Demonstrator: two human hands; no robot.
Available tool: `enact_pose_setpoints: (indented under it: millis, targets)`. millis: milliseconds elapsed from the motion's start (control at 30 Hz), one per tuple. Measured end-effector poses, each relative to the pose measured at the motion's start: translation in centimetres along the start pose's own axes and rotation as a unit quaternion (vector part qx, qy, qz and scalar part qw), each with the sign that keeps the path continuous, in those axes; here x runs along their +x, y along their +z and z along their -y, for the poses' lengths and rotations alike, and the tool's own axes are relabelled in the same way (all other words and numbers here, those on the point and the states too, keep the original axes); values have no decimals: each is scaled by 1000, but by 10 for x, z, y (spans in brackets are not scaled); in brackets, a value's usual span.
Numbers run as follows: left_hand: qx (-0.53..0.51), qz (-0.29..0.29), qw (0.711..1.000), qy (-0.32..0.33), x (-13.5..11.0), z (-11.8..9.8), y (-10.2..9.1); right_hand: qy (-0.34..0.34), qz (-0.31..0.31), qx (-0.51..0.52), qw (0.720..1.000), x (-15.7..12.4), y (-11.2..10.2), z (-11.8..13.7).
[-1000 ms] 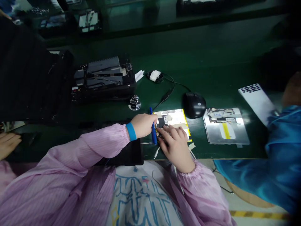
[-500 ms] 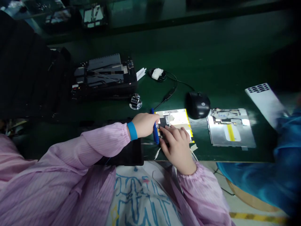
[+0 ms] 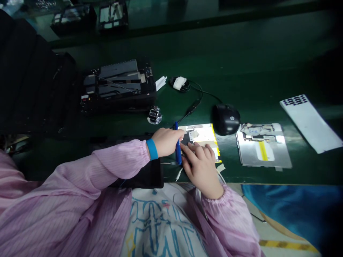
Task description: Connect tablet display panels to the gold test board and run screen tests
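Observation:
My left hand (image 3: 166, 141), with a blue wristband, is closed around a slim blue bar-shaped object (image 3: 178, 154); its exact kind is hidden by the fingers. That object stands along the left edge of a flat electronic panel (image 3: 204, 133) with a silvery surface, a black part and yellow strips. My right hand (image 3: 200, 167) lies over the lower part of this panel, fingers stretched out and resting on it. What the right fingertips touch is partly hidden. Below the panel, the white tip of a cable (image 3: 179, 174) shows. A dark flat device (image 3: 152, 175) lies under my left forearm.
Right of the panel are a black mouse (image 3: 226, 120), a second silver panel (image 3: 249, 153) and a white sheet (image 3: 311, 123). A small metal counter (image 3: 154, 115) stands behind my left hand. Opened dark devices (image 3: 118, 85) are stacked at the left. A person's blue garment (image 3: 292, 210) shows below right.
The blue object and my left hand have shifted slightly right. A co-worker's blue sleeve has withdrawn from the white sheet at the right. My right hand has barely moved.

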State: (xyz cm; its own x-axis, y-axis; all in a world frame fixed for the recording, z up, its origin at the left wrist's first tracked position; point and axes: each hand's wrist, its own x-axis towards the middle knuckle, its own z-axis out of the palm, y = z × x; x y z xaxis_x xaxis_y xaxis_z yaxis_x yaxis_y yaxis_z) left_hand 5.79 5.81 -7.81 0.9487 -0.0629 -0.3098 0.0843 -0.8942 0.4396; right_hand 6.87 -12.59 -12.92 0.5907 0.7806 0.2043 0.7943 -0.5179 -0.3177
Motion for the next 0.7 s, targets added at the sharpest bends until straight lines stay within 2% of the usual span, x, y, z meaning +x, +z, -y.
enact_pose_setpoints:
  millis: [300,400,467,500,600,700]
  targets:
    - [14,-3,1000,14,0,2,2,12,17,-8,1000,7,-7,11]
    - [42,-79,996,31,-9,-2,-5,17,-8,42,999,2,-13,7]
    - [46,-121,990,57,-19,-7,-10,59,-55,85,993,-4,-17,2]
    - [38,-124,989,73,-25,-11,-12,83,-73,111,988,-8,-19,0]
    - [14,-65,993,102,-39,-23,-10,108,-72,174,976,-16,-25,-7]
    - [40,13,995,96,-46,-32,4,88,-59,136,985,-20,-28,-13]
